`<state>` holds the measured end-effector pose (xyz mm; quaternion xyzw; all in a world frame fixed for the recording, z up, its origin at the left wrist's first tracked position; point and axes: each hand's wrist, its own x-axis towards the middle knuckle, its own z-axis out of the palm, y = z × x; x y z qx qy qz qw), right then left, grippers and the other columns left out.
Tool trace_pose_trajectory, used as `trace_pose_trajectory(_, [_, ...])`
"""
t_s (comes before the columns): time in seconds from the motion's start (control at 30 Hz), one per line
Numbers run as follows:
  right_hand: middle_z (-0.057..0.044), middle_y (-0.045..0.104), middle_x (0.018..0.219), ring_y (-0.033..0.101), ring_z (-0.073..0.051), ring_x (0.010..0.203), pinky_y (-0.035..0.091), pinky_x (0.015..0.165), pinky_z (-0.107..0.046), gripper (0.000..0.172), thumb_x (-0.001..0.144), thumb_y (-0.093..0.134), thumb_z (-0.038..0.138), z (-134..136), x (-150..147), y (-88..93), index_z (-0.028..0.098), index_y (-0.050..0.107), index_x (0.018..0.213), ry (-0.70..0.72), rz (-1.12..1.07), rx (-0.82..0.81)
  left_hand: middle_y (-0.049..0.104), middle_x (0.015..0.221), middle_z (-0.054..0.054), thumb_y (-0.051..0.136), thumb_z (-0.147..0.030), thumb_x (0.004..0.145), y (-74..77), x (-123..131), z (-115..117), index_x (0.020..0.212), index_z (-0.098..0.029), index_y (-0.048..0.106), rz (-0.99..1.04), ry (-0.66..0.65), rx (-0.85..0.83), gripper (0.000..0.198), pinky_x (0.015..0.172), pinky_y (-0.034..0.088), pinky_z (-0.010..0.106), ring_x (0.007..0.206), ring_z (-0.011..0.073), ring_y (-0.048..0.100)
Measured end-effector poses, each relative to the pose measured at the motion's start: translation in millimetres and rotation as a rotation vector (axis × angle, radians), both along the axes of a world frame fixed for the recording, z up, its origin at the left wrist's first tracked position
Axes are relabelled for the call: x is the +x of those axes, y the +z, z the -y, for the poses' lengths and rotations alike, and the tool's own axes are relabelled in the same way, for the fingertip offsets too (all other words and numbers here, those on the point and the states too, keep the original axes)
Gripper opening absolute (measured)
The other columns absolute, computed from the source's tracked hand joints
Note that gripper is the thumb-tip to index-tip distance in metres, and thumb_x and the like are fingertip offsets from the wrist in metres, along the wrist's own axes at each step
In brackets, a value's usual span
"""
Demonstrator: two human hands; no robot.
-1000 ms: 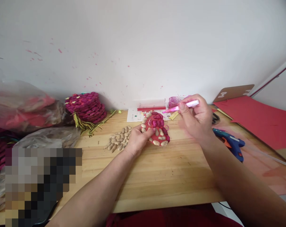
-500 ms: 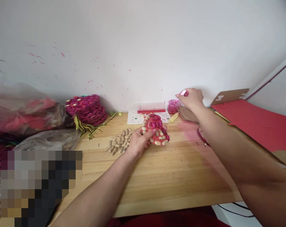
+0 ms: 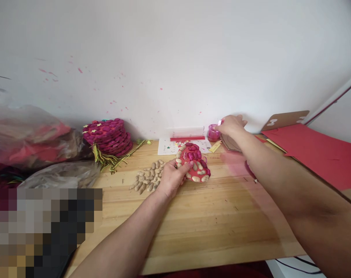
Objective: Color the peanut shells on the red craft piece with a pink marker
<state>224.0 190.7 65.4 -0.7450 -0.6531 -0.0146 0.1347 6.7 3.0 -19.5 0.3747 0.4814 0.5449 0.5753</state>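
My left hand (image 3: pixel 174 178) grips a red peanut-covered craft piece (image 3: pixel 197 155) by its left edge, thumb on its face. Some of its peanuts are magenta, others plain tan. At the back by the wall, my right hand (image 3: pixel 234 125) has its fingers closed on what looks like a paintbrush (image 3: pixel 220 122), mostly hidden, at the mouth of a jar of pink paint (image 3: pixel 213 134). Loose peanuts (image 3: pixel 149 177) lie on the wooden table, left of the held piece.
A stack of magenta peanut-covered pieces (image 3: pixel 107 139) with yellow-black cords stands back left, beside plastic bags (image 3: pixel 27 131). A white sheet (image 3: pixel 164 147) with small stars lies behind the piece. Red sheets (image 3: pixel 323 154) and cardboard (image 3: pixel 288 117) are at right.
My right hand has lowered the brush toward the paint jar. My left hand keeps its hold on the craft piece. The whole view has shifted slightly.
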Motion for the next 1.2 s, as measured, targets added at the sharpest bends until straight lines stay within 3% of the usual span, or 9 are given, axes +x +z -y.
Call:
trace_pose_trajectory(0.1, [-0.020,0.069,0.099,0.048,-0.042,0.122,0.039,0.099,-0.057,0.055,0.074,0.077,0.071,5,0,-1.7,0.016,0.072,0.080,-0.034,-0.016,-0.035,0.055,0.049,-0.003,0.094,-0.060,0.053,-1.3,0,-1,0.067,-0.017,0.061,0.017,0.000,0.005,0.056,0.036,0.022,0.021,0.039,0.0059,0.036])
trace_pose_trajectory(0.27, [-0.016,0.068,0.090,0.049,-0.040,0.117,0.037,0.096,-0.055,0.043,0.083,0.073,0.062,15,3,-3.8,0.020,0.070,0.075,0.004,-0.072,0.029,0.055,0.049,-0.003,0.095,-0.057,0.053,-0.8,0,-1,0.065,-0.017,0.061,0.023,0.004,0.006,0.054,0.036,0.022,0.021,0.037,0.0061,0.037])
trace_pose_trajectory(0.47, [-0.009,0.069,0.083,0.059,-0.029,0.089,0.042,0.088,-0.048,0.024,0.089,0.069,0.043,41,18,6.7,0.021,0.067,0.081,-0.020,-0.297,0.264,0.056,0.047,-0.002,0.096,-0.054,0.054,5.4,2,2,0.062,-0.017,0.063,0.019,-0.009,0.026,0.050,0.037,0.024,0.022,0.037,0.0068,0.038])
trace_pose_trajectory(0.57, [-0.005,0.070,0.082,0.061,-0.023,0.077,0.046,0.075,-0.038,0.021,0.090,0.068,0.045,77,14,7.1,0.024,0.065,0.087,0.178,-0.581,0.436,0.064,0.052,0.001,0.097,-0.050,0.055,7.8,3,5,0.064,-0.016,0.068,0.046,-0.031,0.052,0.045,0.044,0.037,0.023,0.045,0.0111,0.053])
trace_pose_trajectory(0.7, [-0.001,0.070,0.078,0.064,-0.019,0.069,0.048,0.066,-0.033,0.022,0.097,0.062,0.048,138,-15,-7.8,0.025,0.064,0.098,0.579,-0.830,0.449,0.073,0.063,0.004,0.098,-0.049,0.054,10.2,5,7,0.070,-0.016,0.073,0.099,-0.059,0.059,0.044,0.055,0.050,0.026,0.057,0.0164,0.065])
trace_pose_trajectory(0.83, [-0.001,0.075,0.086,0.070,-0.019,0.080,0.050,0.079,-0.035,0.007,0.100,0.064,0.031,176,-39,-21.5,0.025,0.064,0.096,0.814,-0.613,0.642,0.065,0.052,0.000,0.099,-0.049,0.052,13.3,4,9,0.063,-0.016,0.069,0.111,-0.064,0.051,0.046,0.052,0.047,0.024,0.050,0.0127,0.058])
trace_pose_trajectory(1.0, [-0.001,0.076,0.088,0.071,-0.019,0.084,0.047,0.080,-0.037,0.003,0.100,0.065,0.025,183,-41,-24.3,0.024,0.064,0.097,0.866,-0.413,0.698,0.060,0.050,-0.003,0.099,-0.049,0.054,14.2,3,10,0.065,-0.016,0.070,0.069,-0.073,0.047,0.046,0.050,0.043,0.023,0.046,0.0090,0.051])
trace_pose_trajectory(1.2, [-0.002,0.077,0.089,0.070,-0.021,0.085,0.047,0.080,-0.038,0.003,0.101,0.064,0.026,182,-42,-27.9,0.024,0.064,0.099,0.887,-0.399,0.643,0.070,0.061,0.002,0.097,-0.047,0.060,9.1,2,10,0.071,-0.016,0.071,0.055,-0.115,0.058,0.042,0.054,0.047,0.024,0.053,0.0125,0.060])
